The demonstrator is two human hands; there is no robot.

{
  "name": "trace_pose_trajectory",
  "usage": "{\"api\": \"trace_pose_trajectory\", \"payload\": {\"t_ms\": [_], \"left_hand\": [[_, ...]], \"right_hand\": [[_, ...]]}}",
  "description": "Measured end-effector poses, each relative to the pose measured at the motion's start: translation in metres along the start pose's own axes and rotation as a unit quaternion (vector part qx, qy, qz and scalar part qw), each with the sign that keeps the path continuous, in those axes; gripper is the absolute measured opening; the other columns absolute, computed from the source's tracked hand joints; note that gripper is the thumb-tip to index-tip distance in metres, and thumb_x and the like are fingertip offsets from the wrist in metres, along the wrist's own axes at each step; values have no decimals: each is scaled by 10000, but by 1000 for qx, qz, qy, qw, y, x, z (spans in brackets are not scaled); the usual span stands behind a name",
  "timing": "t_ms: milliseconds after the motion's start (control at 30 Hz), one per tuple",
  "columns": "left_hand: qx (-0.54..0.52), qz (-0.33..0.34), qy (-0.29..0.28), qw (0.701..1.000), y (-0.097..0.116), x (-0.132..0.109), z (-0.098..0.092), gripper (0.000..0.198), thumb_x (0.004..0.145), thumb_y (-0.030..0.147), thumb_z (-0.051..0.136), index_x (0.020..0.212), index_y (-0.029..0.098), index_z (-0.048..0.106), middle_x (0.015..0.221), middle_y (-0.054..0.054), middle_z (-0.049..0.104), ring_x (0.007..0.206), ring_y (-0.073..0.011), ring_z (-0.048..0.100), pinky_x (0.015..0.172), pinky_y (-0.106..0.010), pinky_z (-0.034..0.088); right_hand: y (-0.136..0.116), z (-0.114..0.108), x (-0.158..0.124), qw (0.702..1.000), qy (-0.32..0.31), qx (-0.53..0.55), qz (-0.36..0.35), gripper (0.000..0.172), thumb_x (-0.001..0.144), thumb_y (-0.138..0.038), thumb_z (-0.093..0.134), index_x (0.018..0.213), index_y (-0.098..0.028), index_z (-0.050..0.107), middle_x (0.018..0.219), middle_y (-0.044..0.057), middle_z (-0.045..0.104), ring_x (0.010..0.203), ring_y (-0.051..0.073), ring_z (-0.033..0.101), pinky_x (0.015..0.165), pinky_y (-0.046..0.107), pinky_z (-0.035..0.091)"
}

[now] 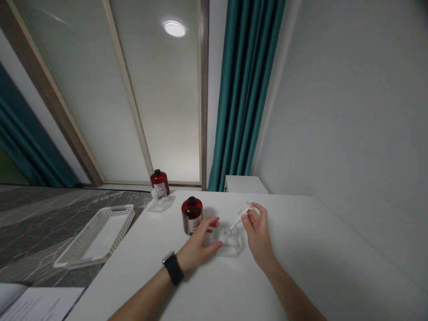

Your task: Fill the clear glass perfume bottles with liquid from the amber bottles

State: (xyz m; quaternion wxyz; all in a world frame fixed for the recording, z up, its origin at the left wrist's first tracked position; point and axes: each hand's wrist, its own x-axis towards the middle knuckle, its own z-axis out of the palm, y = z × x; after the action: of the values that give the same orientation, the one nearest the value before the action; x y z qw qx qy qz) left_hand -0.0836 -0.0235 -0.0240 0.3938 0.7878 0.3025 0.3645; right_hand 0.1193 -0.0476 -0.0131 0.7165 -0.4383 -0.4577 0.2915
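Observation:
In my right hand (259, 232) is a slim white and clear tube (236, 221), syringe-like, pinched between thumb and fingers. It slants down to the left, its lower end at the small round opening of a clear square container (230, 250) on the table. My left hand (200, 245), with a dark-strapped watch on its wrist, is open at the container's left side. Its thumb lies by the container's edge, and I cannot tell whether it touches. Just behind my left fingers stands a dark red bottle (191, 211) with a black cap and pale label.
At the far left of the white table (207, 290) stand a second red bottle (161, 180) and another clear square piece (159, 205) with a whitish object by it. Beyond the table's left edge are a white perforated basket (113, 243) and printed pages (47, 303). A wall (351, 111) rises at right.

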Motion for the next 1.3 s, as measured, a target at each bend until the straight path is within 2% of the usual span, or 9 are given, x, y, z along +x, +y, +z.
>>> {"api": "trace_pose_trajectory", "payload": {"t_ms": [200,300,467,600,733,833,1000,1133,1300], "left_hand": [[0,-7,-1,1000,-2,-1,0,580,829,168,672,1361,233,451,1292,-112,565,1191,-267,546,1031,-458,449],[6,-11,-3,1000,-2,-1,0,584,831,174,667,1366,232,442,1291,-110,563,1196,-269,543,1035,-462,441],[6,-18,-9,1000,-1,-1,-1,580,837,175,656,1369,238,432,1289,-105,561,1200,-265,539,1037,-464,439],[1,-15,-7,1000,0,-1,-1,575,836,182,650,1367,239,436,1273,-102,571,1177,-261,552,1011,-455,461],[1,-19,-5,1000,-1,0,-1,575,840,194,647,1372,239,433,1285,-107,567,1180,-262,552,1008,-457,465],[3,-14,-6,1000,-1,0,-1,573,843,202,648,1372,240,434,1286,-109,568,1183,-266,551,997,-455,474],[7,-7,-12,1000,1,0,-1,550,854,197,632,1366,243,435,1270,-101,569,1187,-258,547,973,-433,490],[8,-3,-13,1000,4,0,-1,539,857,195,626,1361,241,437,1280,-107,562,1193,-259,543,955,-423,499],[14,3,-16,1000,4,0,-1,535,868,200,620,1367,239,431,1277,-105,560,1185,-256,545,962,-432,501]], "right_hand": [[0,1,-1,1000,-23,2,5,468,861,-424,675,1220,-279,413,817,-34,616,754,156,602,734,293,470],[-3,-3,1,1000,4,12,24,478,858,-414,676,1234,-287,409,822,-39,620,762,149,595,740,286,474],[4,-18,14,997,52,22,47,552,880,-393,626,1355,-285,366,910,-8,657,876,173,640,864,360,510],[20,-33,24,987,12,-153,-50,547,918,-342,531,1415,-229,333,1018,66,680,899,200,670,871,403,534],[37,-43,28,964,-40,-242,-98,496,823,-271,607,1307,-221,507,1143,100,681,991,241,654,955,449,497],[48,-49,33,950,-53,-283,-118,394,784,-257,613,1175,-218,586,1095,96,683,988,261,636,935,457,499],[60,-58,42,930,-56,-336,-140,309,805,-258,574,1110,-213,592,1023,91,644,916,252,623,860,426,517],[65,-61,43,914,-65,-375,-140,146,810,-246,559,947,-222,603,966,83,641,914,260,616,852,418,500],[70,-62,41,894,-81,-426,-116,115,755,-202,584,867,-227,588,848,50,641,836,260,602,793,407,480]]}}
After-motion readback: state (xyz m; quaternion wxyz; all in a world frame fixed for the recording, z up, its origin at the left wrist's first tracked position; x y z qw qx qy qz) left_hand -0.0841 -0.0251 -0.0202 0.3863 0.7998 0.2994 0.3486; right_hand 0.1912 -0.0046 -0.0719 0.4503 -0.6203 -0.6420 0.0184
